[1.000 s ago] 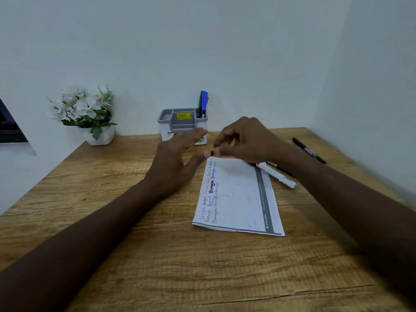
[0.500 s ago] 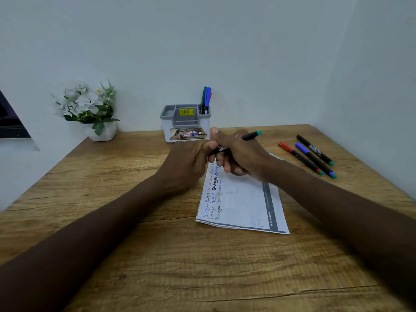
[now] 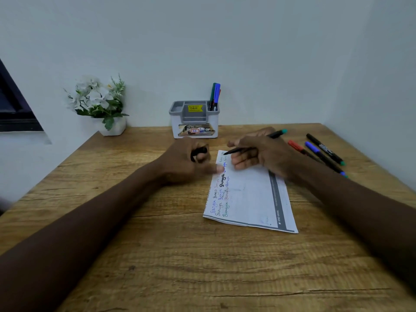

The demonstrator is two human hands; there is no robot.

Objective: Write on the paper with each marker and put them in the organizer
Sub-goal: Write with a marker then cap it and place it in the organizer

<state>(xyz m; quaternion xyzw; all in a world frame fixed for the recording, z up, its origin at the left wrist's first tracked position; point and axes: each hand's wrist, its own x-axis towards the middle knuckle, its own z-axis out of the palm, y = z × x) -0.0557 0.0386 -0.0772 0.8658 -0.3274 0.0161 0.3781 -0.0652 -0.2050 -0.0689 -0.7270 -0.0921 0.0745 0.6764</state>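
Note:
A white paper (image 3: 249, 199) with several coloured written words lies on the wooden table (image 3: 157, 255). My right hand (image 3: 258, 154) holds an uncapped black marker with a green end (image 3: 275, 134), its tip over the paper's far left corner. My left hand (image 3: 191, 161) is closed around the marker's black cap (image 3: 199, 152), and one finger touches the paper's left edge. The grey and white organizer (image 3: 194, 119) stands at the back with several markers (image 3: 215, 95) upright in its right compartment. Three capped markers, red (image 3: 297, 147), blue (image 3: 324, 157) and black (image 3: 325, 149), lie to the right.
A white pot of white flowers (image 3: 101, 104) stands at the back left. Walls close the table at the back and right. A dark window frame (image 3: 13, 109) is at the far left.
My hands have pulled apart: the cap came off into my left hand, and my right hand brought the marker's tip down over the paper.

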